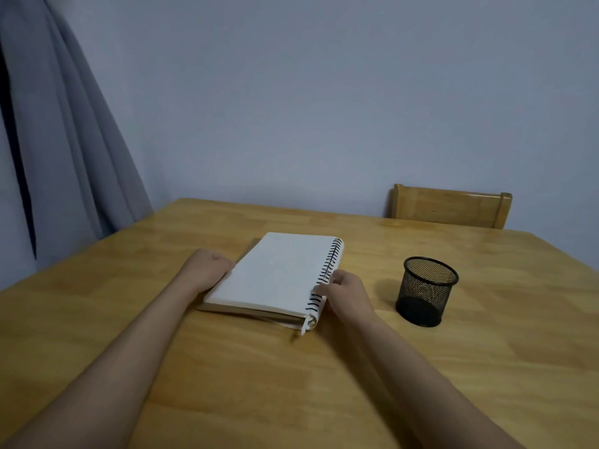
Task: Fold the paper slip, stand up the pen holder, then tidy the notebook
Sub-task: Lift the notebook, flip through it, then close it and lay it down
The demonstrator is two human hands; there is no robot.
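A spiral-bound notebook (275, 275) lies in the middle of the wooden table (227, 367), a white page facing up and the black coil along its right side. My left hand (207, 265) grips its left edge with curled fingers. My right hand (345, 291) holds the coil side, fingertips on the binding. A black mesh pen holder (426, 291) stands upright to the right of the notebook, apart from my right hand, with nothing visible in it. No separate paper slip shows anywhere on the table.
A wooden chair back (449, 205) rises behind the table's far right edge. A grey curtain (61, 124) hangs at the left against the pale wall. Bare tabletop lies in front of the notebook.
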